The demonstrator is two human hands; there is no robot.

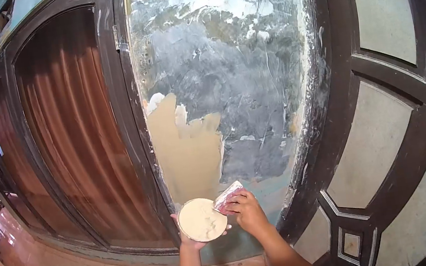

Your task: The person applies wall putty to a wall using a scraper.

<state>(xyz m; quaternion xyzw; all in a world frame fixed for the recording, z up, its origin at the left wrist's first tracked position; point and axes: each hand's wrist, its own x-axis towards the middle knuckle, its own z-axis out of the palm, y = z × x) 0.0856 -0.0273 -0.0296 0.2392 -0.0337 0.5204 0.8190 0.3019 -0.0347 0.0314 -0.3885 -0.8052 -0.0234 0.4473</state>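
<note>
Centrally, a round container (205, 241) of cream paste (197, 218) is positioned before the lower wall (252, 99). The left hand (187, 241) supports it, grip spread around its sides. The right-hand grip (247, 211) is closed on a pinkish pad (227, 202) at the container's upper-right edge; contact cannot be confirmed. Beyond, a tan patch (188, 153) covers part of the grey wall, between a curtained window (73, 137) and a brown panelled door (367, 77).

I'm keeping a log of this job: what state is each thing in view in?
Left hand: holding the tub from below
Tub: open, paste inside
Paste: surface uneven, gouged
Right hand: gripping the spreader
Spreader: at the tub's edge, whitish on top
Wall panel: patchy grey, beige-coated at lower left
Curtain: hanging in folds
</note>
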